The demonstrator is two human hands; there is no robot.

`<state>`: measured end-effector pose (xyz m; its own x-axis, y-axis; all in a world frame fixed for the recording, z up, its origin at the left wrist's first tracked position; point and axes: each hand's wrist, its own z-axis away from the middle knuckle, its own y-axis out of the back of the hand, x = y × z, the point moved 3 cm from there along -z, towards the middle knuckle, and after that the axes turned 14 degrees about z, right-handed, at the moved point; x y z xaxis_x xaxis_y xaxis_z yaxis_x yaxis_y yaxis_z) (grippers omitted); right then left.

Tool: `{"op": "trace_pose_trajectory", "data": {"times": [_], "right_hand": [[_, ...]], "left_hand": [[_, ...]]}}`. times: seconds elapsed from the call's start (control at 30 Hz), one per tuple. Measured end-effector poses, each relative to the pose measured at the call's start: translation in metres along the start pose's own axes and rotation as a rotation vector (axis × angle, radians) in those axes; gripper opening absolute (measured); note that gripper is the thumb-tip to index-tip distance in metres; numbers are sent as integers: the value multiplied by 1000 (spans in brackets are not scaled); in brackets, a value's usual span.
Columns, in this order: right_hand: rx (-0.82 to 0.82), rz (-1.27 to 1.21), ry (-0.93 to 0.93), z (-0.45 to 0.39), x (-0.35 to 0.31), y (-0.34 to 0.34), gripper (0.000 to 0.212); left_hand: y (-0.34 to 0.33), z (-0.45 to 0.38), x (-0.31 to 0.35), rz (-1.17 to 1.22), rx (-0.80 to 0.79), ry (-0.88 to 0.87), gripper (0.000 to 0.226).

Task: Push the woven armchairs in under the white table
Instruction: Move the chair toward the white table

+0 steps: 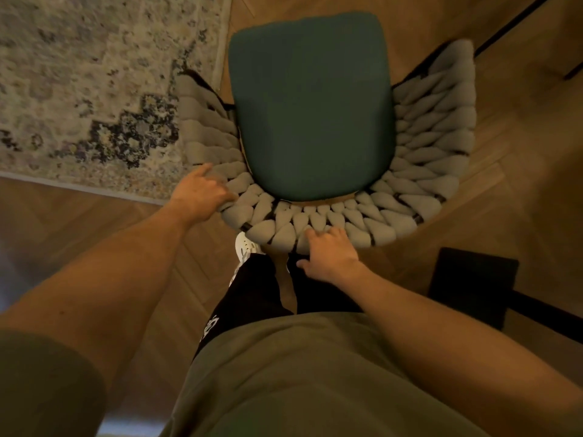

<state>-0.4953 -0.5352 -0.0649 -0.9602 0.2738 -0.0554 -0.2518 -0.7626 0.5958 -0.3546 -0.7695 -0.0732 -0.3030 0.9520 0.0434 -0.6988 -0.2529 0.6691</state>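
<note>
One woven armchair (419, 159) stands right below me, seen from above. It has a dark green seat cushion (310, 105) and a curved back of thick grey woven cords. My left hand (202, 192) rests on the left part of the back rim, fingers bent over the cords. My right hand (329, 255) grips the rim at the middle of the back, thumb on the outside. The white table is out of view.
A patterned pale rug (88, 86) lies on the wood floor (520, 190) to the left, its edge beside the chair. A black object (473, 282) with a dark bar stands at my right. Thin black legs (504, 29) cross the top right. My legs and a white shoe (246, 247) are behind the chair.
</note>
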Motion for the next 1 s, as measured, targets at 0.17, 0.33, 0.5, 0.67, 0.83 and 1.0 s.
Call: {"op": "trace_pose_trajectory", "data": {"times": [0.17, 0.33, 0.5, 0.67, 0.83, 1.0], "right_hand": [[-33, -186, 88, 2, 23, 3, 73], [-157, 39, 25, 7, 92, -12, 77], [-174, 219, -92, 7, 132, -29, 59], [-178, 214, -150, 9, 121, -29, 55], [-194, 135, -203, 9, 86, -25, 55], [-195, 15, -294, 12, 44, -38, 56]], "left_hand": [[5, -4, 30, 49, -9, 208, 39], [-10, -13, 97, 162, -201, 57, 70], [-18, -21, 119, 285, -131, 46, 76], [-21, -26, 106, 303, -171, -44, 69], [-23, -25, 73, 210, -202, -118, 70], [-22, -28, 41, 76, -234, -227, 74]]}}
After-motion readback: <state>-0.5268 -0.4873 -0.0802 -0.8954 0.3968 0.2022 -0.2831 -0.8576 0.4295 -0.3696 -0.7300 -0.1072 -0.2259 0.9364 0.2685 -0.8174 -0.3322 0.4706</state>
